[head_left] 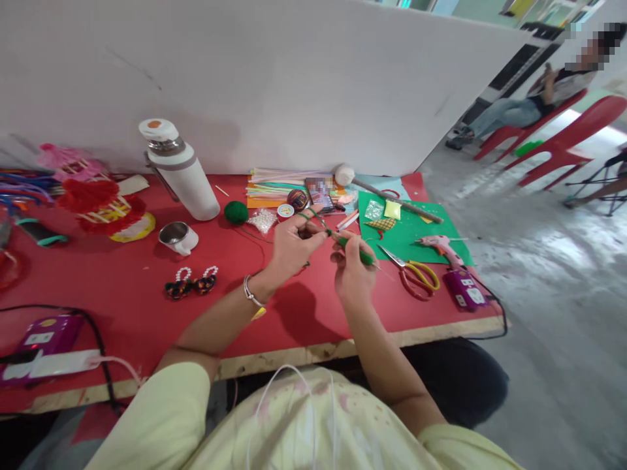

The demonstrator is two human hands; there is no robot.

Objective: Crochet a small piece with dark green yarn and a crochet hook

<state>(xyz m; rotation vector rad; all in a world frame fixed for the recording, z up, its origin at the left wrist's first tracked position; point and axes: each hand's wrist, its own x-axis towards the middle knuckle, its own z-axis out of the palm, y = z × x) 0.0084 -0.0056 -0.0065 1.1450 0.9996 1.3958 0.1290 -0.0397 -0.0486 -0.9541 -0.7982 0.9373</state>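
My right hand [354, 271] is closed around the green handle of a crochet hook [361, 252], whose tip points left toward my other hand. Pinched in my left hand [292, 245] is green yarn [319, 220], looped over the raised forefinger. The hook's tip meets a small green knot of yarn between the hands; the exact stitch is too small to make out. A strand runs back toward a green yarn ball [236, 212] on the red table [274, 333].
Left stand a white flask [179, 170] and a metal cup [178, 238]; beaded bows [191, 282] lie in front. Rightward are scissors [414, 274], a pink glue gun [441, 248] and a purple power box [464, 290]. A white partition [274, 85] rises behind; a seated person [553, 91] is beyond.
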